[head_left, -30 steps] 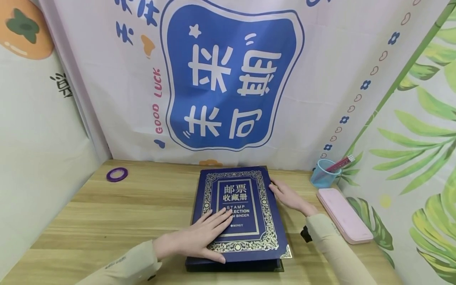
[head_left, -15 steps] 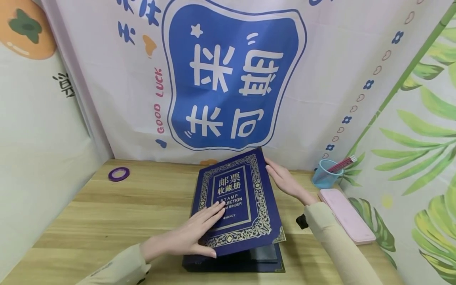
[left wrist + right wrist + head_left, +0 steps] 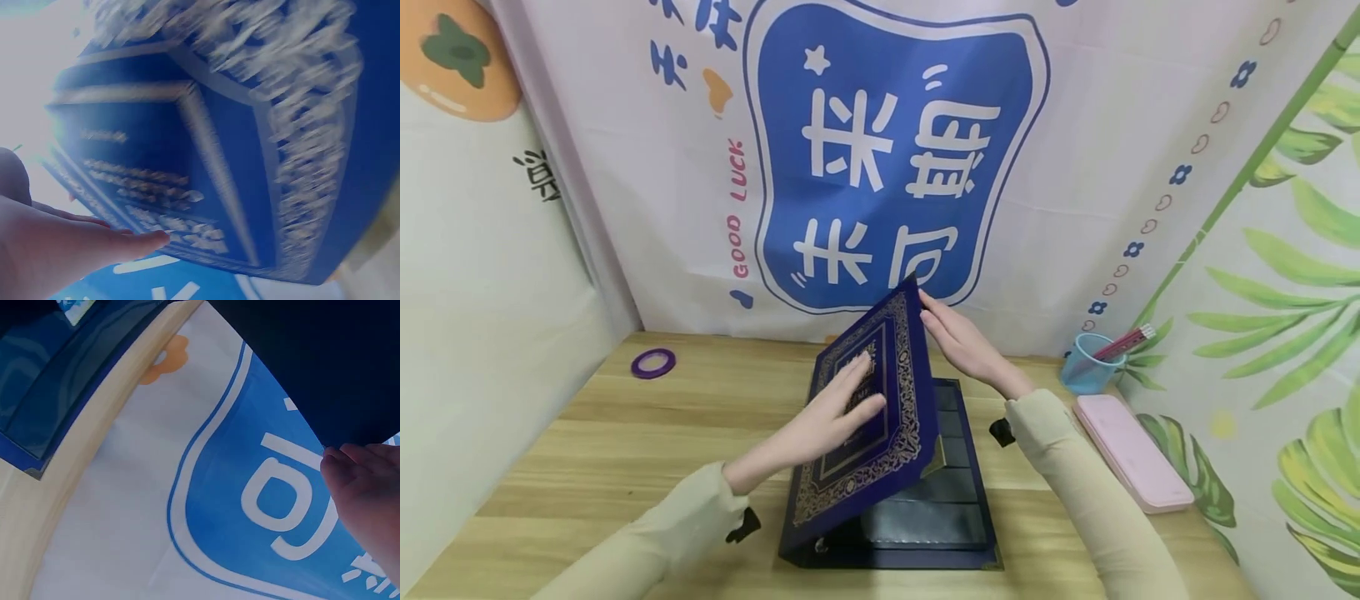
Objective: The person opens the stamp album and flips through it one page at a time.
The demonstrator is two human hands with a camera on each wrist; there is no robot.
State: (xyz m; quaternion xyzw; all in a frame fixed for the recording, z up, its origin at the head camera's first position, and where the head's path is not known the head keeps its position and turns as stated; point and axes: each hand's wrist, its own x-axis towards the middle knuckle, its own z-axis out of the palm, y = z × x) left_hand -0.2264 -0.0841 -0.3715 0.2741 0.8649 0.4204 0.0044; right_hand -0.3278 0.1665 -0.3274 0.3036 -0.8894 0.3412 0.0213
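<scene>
A: Start at the left. What is on the table [image 3: 625, 450] there?

B: A purple tape roll [image 3: 652, 363] lies flat near the back left corner, well apart from both hands.

A: And the left hand [image 3: 835, 417]?

B: Its fingers are straight and spread, laid flat against the outside of the front cover [image 3: 880, 400] of the stamp album [image 3: 925, 525]. Nothing is gripped; the palm and fingers just press on the gold-framed face. The left wrist view shows the same, blurred: fingertips [image 3: 150, 240] touching the blue cover [image 3: 206, 156] near its printed lines.

A: How does the cover stand?

B: Tilted steeply, its free edge raised toward the backdrop, its hinge side low at the left. The album's lower half lies flat on the table, with dark pocket pages [image 3: 940, 492] showing beneath the raised cover.

A: The right hand [image 3: 966, 346]?

B: It meets the cover's upper right edge. Its fingers look nearly straight, tips at the corner; in the right wrist view a fingertip [image 3: 350, 465] touches the dark edge of the cover [image 3: 312, 356]. Whether the thumb curls behind the edge, I cannot tell.

A: Anything holding things further right?

B: A blue mesh cup [image 3: 1086, 367] near the back right corner holds red pencils [image 3: 1123, 342], leaning to the right. Just beside it, nearer the person, lies a closed pink case [image 3: 1135, 454]; its contents are hidden.
</scene>
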